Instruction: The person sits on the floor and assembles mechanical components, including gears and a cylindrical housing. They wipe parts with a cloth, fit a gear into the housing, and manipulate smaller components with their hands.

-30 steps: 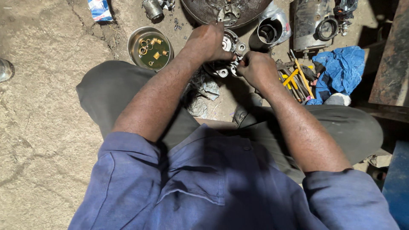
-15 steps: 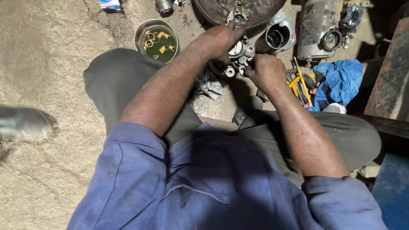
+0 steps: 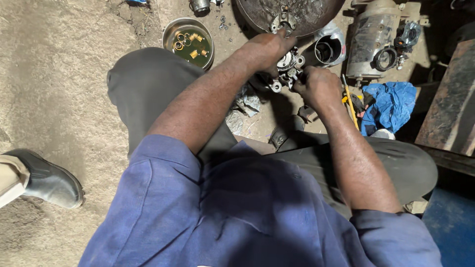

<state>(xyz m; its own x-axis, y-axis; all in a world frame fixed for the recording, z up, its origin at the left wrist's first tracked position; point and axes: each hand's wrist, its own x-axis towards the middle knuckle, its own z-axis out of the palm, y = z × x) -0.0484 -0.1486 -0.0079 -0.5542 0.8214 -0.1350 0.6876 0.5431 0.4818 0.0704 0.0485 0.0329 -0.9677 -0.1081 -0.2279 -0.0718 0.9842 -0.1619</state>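
Left hand: my left hand (image 3: 264,49) is closed over the top of a small metal assembly (image 3: 288,69), fingers curled around its upper edge.
Right hand: my right hand (image 3: 319,86) is clenched against the same part from the 4 o'clock side; what its fingers pinch is hidden by the knuckles.
Work piece: the small metal assembly, silvery with round lugs, sits between both hands, above the ground at 12 o'clock from my knees.
Step in hand: by my judgement, I am steadying the part with one hand while working a fitting on it with the other.
Next move: it seems to call for a firm hold by the left hand and a small, controlled turn or pull by the right.
Count, round tin: one round tin (image 3: 170,28) at 11 o'clock, holding several brass rings and bushes; exact number unclear.
Count, large pan: one dark metal pan (image 3: 316,12) at 12 o'clock, touching my left fingertips.
Count, motor housings: one cylindrical housing (image 3: 370,42) at 1 o'clock; one open sleeve (image 3: 329,49) beside it.
Count, cloth: one blue rag (image 3: 391,106) at 3 o'clock.
Count, shoe: one dark shoe (image 3: 47,180) of another person at 9 o'clock.
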